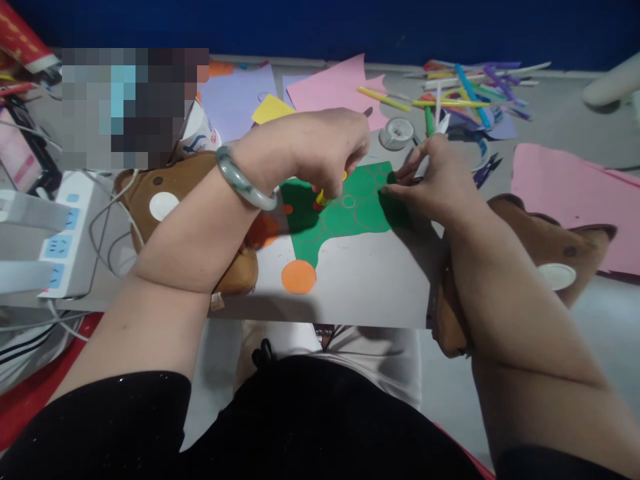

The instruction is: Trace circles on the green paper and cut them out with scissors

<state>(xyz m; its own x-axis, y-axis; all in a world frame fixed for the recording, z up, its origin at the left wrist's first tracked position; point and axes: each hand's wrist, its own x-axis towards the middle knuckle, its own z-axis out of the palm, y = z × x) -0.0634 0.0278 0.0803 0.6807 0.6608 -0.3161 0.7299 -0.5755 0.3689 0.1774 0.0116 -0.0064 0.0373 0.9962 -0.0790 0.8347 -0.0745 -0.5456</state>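
Note:
A green sheet of paper [345, 217] with pencil-like circle outlines and a cut, curved lower edge lies on the table in front of me. My left hand [340, 150] is over its upper part, fingers curled on a small yellow-and-red object [320, 200], whose kind I cannot make out. Closed at the sheet's right edge, my right hand [430, 177] has a white, thin item [442, 125] showing between its fingers; its kind is unclear. Below the green sheet is an orange paper circle [299, 277]. Another orange piece [263, 230] lies partly behind my left forearm.
Brown plush cushions [240, 273] lie under both forearms. A tape roll [397, 133], scissors [487, 171] and a heap of coloured strips [480, 100] are at the back. Pink paper [565, 200] lies right; a power strip [70, 233] with cables stands left.

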